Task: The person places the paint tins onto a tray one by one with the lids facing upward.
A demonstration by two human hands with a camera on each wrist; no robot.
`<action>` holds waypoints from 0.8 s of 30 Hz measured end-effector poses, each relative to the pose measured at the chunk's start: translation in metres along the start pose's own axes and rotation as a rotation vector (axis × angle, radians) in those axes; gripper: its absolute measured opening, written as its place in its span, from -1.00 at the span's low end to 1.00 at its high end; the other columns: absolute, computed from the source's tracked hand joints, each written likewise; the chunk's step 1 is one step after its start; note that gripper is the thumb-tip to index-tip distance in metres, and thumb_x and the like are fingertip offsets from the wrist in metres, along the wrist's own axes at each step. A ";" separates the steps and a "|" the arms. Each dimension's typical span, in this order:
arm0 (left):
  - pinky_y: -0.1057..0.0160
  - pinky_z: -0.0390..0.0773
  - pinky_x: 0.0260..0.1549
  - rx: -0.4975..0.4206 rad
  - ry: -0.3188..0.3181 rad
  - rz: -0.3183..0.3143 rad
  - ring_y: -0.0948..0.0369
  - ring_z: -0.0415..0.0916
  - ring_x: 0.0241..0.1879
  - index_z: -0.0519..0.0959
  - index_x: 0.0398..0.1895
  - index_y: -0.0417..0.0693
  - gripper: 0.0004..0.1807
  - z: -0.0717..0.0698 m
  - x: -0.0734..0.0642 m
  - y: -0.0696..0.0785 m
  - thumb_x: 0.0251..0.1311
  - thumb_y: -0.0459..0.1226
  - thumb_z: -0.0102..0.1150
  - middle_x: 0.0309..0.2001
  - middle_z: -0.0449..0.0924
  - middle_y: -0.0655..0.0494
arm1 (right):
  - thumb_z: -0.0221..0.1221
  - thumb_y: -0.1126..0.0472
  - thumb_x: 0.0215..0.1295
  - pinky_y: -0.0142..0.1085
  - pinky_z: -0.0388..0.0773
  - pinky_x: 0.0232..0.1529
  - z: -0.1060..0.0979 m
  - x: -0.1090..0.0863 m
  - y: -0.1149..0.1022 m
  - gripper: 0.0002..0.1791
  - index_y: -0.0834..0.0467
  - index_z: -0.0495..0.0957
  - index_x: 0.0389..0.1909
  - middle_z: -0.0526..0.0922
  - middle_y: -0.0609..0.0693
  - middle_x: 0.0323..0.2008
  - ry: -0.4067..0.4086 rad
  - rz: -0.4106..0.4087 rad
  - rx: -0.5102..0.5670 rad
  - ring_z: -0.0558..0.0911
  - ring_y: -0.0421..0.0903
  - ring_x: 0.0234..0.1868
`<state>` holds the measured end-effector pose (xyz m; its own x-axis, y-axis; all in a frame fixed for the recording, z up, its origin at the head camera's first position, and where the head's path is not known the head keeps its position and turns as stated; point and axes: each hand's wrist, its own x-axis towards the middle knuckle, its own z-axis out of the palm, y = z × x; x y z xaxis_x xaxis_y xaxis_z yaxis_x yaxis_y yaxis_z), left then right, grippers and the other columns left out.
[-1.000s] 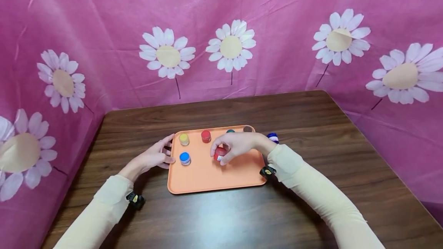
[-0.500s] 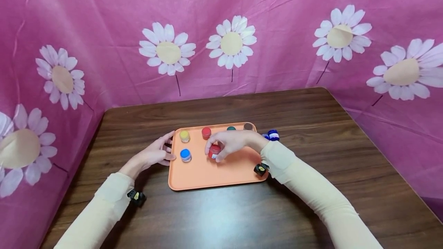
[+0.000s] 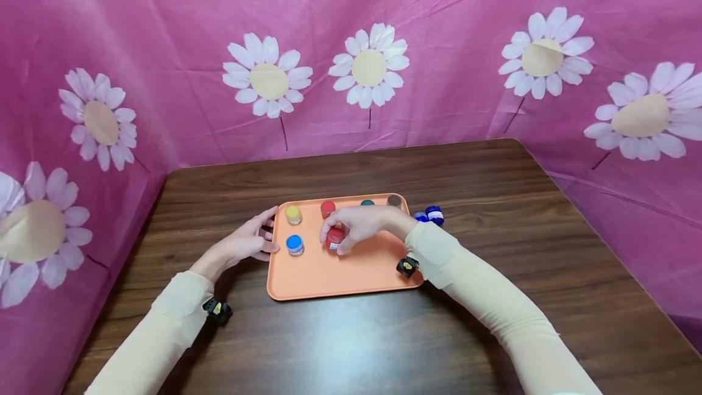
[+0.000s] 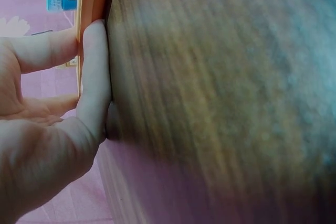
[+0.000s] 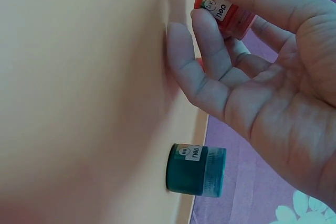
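My right hand pinches a small red paint jar between thumb and fingers, over the middle of the orange tray. In the right wrist view this jar shows a label and sits up between the fingers. My left hand holds the tray's left edge, with one finger along the outer wall and another reaching over the rim. Nearby on the tray stand a blue-lidded jar and a yellow jar. A second red jar is at the back, partly covered by my right hand.
Along the tray's back edge are a green jar and a brown-lidded jar. Two dark blue jars, one of them the right-hand jar, lie just past the tray's right side. A pink flowered cloth surrounds the wooden table.
My right hand has carried the red jar leftward over the tray. Another dark blue jar has come into view behind that wrist. The left hand stays at the tray's edge.
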<state>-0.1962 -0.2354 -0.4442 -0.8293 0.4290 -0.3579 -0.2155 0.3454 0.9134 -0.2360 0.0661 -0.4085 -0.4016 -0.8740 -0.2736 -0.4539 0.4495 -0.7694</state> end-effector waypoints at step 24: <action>-0.01 0.71 -0.17 0.015 0.015 -0.014 -0.02 0.26 0.04 -0.23 0.65 -0.09 0.10 -0.001 0.000 0.001 0.15 -0.55 0.21 0.30 0.01 -0.27 | 0.41 0.27 0.24 -0.28 0.43 0.18 0.008 0.013 0.015 -0.59 0.03 0.58 0.09 0.52 -0.09 0.05 0.024 0.099 0.116 0.45 -0.10 0.10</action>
<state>-0.1972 -0.2356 -0.4430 -0.8340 0.4118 -0.3672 -0.2194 0.3633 0.9055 -0.2417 0.0605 -0.4282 -0.4593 -0.8212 -0.3388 -0.3168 0.5077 -0.8012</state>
